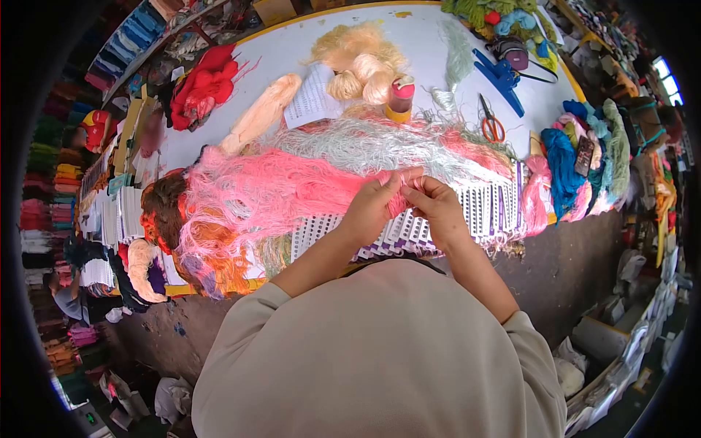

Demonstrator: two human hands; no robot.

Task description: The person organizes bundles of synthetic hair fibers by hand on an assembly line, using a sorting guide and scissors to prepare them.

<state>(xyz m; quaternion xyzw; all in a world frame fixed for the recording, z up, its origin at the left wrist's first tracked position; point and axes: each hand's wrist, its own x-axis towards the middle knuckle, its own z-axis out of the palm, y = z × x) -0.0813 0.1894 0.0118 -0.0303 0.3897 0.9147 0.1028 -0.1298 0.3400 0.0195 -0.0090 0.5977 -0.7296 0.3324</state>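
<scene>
A long loose hank of pink thread [292, 182] stretches across the front of the table to my hands. My left hand [372, 207] is closed around its right end, with strands showing between the fingers. Close beside it, my right hand [441, 210] pinches some of the same pink thread between thumb and fingers. Beneath my hands lie many white punched cards [478, 212] in an overlapping row, strands hanging over some. Just beyond, a tangle of pale grey-white thread [350, 144] spreads across the table.
Orange-handled scissors [491, 125] and a blue plastic tool [501, 79] lie at the right. A cone of thread [400, 102] stands behind the pale tangle. A written sheet [312, 96], cream hanks [361, 55] and red hanks [204, 84] lie farther back. Teal thread [561, 171] hangs over the right edge.
</scene>
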